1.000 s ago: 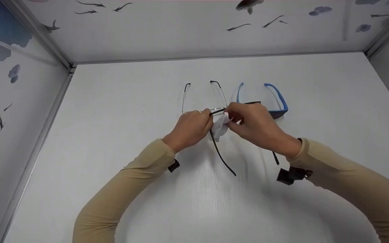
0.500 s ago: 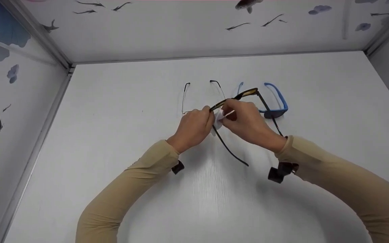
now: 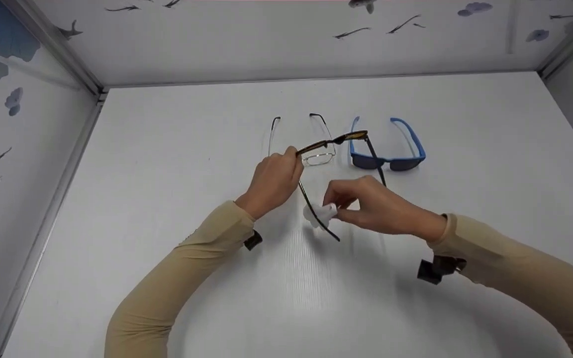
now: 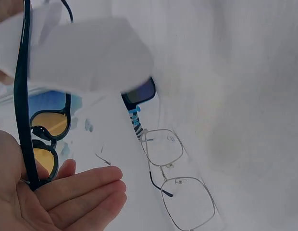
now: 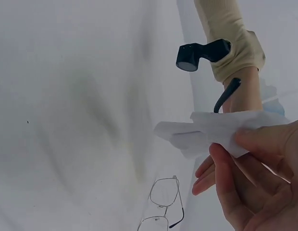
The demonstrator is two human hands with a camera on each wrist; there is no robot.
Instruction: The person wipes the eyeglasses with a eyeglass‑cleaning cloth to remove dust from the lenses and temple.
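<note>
My left hand (image 3: 275,176) holds a pair of dark-framed, yellow-lensed glasses (image 3: 353,135) by one end of the frame, temples unfolded and raised over the table. In the left wrist view, one dark temple (image 4: 22,96) runs up from the palm, and the yellow lenses (image 4: 49,122) show behind it. My right hand (image 3: 378,206) pinches a crumpled white wipe (image 3: 318,215) between thumb and fingers. Seen from the head, the wipe is below the lenses, behind the near temple. The right wrist view shows the wipe (image 5: 221,132) spread across the fingertips.
Thin metal-framed clear glasses (image 3: 319,159) lie on the white table (image 3: 192,134) beyond my left hand. To their right rest blue sunglasses (image 3: 418,149) with dark lenses. White patterned walls (image 3: 266,44) bound the table at the back and left.
My right hand has drawn the wipe from the frame down toward me. My left hand has shifted slightly left with the glasses, which now tilt up; the blue sunglasses are less covered.
</note>
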